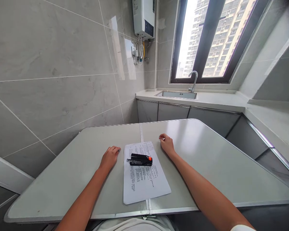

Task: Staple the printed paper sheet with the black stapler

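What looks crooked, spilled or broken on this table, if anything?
Nothing looks spilled or broken. The printed paper lies a little askew: its near edge slants against the near edge of the table. The black stapler lies across it, covering some print.

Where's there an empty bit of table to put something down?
The table has a big bare patch between the right arm and the right edge, and another between the left arm and the left edge. The middle is crowded: the stapler lies on the paper, with an arm on each side.
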A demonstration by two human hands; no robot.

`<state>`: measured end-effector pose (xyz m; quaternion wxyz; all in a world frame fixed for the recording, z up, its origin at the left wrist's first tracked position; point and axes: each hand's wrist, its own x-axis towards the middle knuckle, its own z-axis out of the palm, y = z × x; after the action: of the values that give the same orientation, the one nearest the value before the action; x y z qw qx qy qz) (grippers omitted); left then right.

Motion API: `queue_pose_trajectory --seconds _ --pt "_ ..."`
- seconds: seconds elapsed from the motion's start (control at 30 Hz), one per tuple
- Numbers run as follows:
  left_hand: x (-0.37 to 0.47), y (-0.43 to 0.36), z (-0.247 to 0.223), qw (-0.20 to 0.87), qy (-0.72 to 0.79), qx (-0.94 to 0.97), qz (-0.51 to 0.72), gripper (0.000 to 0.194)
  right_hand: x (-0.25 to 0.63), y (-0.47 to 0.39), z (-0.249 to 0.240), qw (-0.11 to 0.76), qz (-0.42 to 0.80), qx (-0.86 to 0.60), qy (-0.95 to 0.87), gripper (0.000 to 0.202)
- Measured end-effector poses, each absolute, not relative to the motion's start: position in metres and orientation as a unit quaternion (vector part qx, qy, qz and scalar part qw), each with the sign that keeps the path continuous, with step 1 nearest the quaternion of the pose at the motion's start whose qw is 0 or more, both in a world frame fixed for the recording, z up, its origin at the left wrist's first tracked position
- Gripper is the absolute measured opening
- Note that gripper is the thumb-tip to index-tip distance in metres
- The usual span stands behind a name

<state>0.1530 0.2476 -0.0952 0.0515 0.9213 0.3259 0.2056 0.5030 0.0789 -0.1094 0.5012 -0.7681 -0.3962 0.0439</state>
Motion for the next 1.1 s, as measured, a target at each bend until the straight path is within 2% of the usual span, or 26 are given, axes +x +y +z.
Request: queue_pose_trajectory --seconds 0.2,0.37,0.6,0.83,0.97,1.1 --pt "0.153 0.247 -0.092 0.089 0.345 0.909 0.216 0.022 0.471 0.085 -0.104 0.493 0.042 -0.698 -0.517 0.021" --pt "0.154 0.241 -0.088 0.120 0.340 0.900 0.244 0.013 0.462 0.086 -0.107 0.497 0.027 -0.704 -0.507 0.017" --pt "0.162 0.231 -0.083 0.267 0.318 0.852 0.318 0.019 0.461 0.080 -0.097 0.523 0.022 -0.696 -0.492 0.019" --pt "0.163 0.222 -0.073 0.436 0.243 0.798 0.336 0.025 0.433 0.072 -0.078 0.531 0.043 -0.616 -0.580 0.021" --pt "0.162 0.215 -0.066 0.468 0.211 0.805 0.296 0.027 0.414 0.065 -0.070 0.485 0.088 -0.567 -0.660 0.021" --pt "0.162 0.207 -0.060 0.443 0.180 0.846 0.238 0.021 0.398 0.057 -0.066 0.401 0.105 -0.550 -0.725 0.022"
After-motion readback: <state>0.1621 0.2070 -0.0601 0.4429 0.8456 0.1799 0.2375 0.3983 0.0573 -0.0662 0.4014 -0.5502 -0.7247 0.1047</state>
